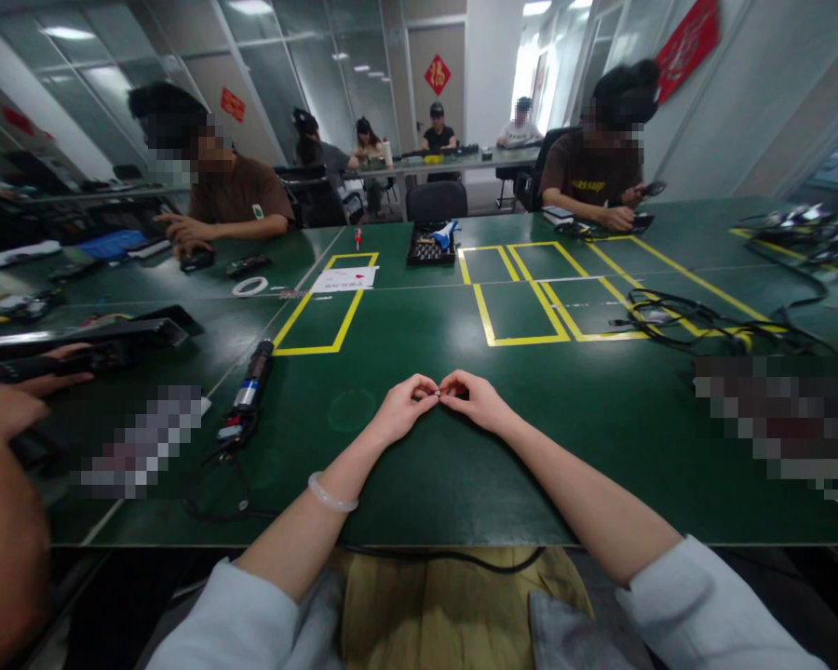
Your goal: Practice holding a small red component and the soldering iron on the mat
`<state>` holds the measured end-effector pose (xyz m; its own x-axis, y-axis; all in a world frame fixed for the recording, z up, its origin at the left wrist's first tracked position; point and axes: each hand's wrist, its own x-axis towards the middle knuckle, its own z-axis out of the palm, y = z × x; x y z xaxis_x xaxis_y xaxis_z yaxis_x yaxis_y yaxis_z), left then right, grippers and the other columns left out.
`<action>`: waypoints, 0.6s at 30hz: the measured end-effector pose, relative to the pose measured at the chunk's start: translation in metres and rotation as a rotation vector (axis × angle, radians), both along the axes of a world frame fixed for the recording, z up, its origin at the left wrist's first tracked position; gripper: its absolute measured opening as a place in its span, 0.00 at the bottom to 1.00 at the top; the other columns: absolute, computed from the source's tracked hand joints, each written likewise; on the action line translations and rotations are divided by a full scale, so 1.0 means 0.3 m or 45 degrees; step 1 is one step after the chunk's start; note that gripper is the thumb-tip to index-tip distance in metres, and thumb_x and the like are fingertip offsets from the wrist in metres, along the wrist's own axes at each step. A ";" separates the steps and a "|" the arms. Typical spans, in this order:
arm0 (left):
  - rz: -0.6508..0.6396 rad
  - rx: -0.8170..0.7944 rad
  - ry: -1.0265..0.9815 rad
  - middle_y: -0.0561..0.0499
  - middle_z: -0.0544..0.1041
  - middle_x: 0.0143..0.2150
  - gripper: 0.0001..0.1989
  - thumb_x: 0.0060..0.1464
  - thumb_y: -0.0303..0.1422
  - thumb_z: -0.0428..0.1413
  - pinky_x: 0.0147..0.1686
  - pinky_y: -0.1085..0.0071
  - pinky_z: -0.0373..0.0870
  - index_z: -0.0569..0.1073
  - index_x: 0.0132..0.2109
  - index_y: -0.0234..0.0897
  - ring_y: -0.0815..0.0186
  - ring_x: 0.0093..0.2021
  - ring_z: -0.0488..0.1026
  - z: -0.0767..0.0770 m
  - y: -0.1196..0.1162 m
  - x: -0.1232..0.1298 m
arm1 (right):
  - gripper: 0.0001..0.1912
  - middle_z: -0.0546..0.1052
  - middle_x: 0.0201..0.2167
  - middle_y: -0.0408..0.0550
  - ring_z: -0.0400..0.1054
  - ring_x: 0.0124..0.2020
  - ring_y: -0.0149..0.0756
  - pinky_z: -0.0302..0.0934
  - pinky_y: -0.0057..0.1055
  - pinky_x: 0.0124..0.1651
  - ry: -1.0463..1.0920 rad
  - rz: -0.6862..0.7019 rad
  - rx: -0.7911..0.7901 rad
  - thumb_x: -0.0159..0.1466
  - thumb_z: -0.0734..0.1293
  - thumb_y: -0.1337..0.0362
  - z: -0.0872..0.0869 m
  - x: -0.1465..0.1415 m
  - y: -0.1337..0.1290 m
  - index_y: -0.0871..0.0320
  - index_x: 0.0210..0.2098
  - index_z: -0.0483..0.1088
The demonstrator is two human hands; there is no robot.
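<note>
My left hand (406, 407) and my right hand (476, 398) meet above the green table (419, 479), fingertips pinched together. Between them shows a tiny piece (439, 393) with silvery and orange-red bits, too small to name; the fingers hide most of it. Both hands are closed on it, thumbs towards me. A pale bracelet (332, 493) circles my left wrist. To the left of my hands lies a dark, cylindrical tool (250, 391) with a silver-blue band and a cable.
Yellow tape rectangles (523, 341) mark the table. A black tray (431, 244) with small parts, a white sheet (344, 279) and a tape roll (250, 286) lie farther back. Tangled black cables (677, 316) are at right. Another person's arm (6, 465) reaches in at left; co-workers sit opposite.
</note>
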<state>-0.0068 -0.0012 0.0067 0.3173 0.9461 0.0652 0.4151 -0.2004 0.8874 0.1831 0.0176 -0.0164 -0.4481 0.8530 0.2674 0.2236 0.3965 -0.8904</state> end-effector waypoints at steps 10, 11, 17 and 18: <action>0.020 0.162 0.346 0.47 0.71 0.51 0.19 0.58 0.42 0.48 0.49 0.66 0.67 0.69 0.52 0.39 0.64 0.48 0.71 0.070 -0.009 -0.124 | 0.08 0.73 0.28 0.42 0.65 0.29 0.29 0.61 0.28 0.36 -0.024 0.000 -0.034 0.58 0.67 0.64 0.008 0.005 0.001 0.60 0.38 0.69; 0.053 0.195 0.409 0.47 0.70 0.52 0.20 0.58 0.43 0.47 0.51 0.65 0.67 0.69 0.54 0.40 0.63 0.50 0.70 0.082 -0.015 -0.163 | 0.09 0.72 0.28 0.42 0.65 0.29 0.29 0.61 0.28 0.36 -0.031 0.003 -0.032 0.58 0.67 0.64 0.008 0.006 0.001 0.60 0.38 0.69; 0.407 0.379 0.993 0.44 0.67 0.58 0.26 0.58 0.47 0.44 0.59 0.57 0.59 0.66 0.57 0.37 0.56 0.59 0.63 0.089 -0.071 -0.498 | 0.08 0.73 0.31 0.44 0.66 0.31 0.30 0.61 0.29 0.38 -0.047 -0.005 -0.028 0.58 0.67 0.66 0.012 0.003 -0.002 0.61 0.38 0.69; 0.481 0.393 1.097 0.42 0.66 0.59 0.28 0.57 0.47 0.44 0.60 0.56 0.58 0.65 0.58 0.35 0.54 0.60 0.62 0.084 -0.084 -0.562 | 0.08 0.73 0.31 0.44 0.67 0.31 0.30 0.61 0.29 0.38 -0.048 -0.007 -0.029 0.58 0.67 0.66 0.014 0.002 -0.003 0.61 0.37 0.69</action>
<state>-0.1754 -0.0263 0.0318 0.0530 0.9753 0.2146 0.9786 -0.0936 0.1834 0.1837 0.0168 -0.0123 -0.4525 0.8614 0.2307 0.2593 0.3746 -0.8902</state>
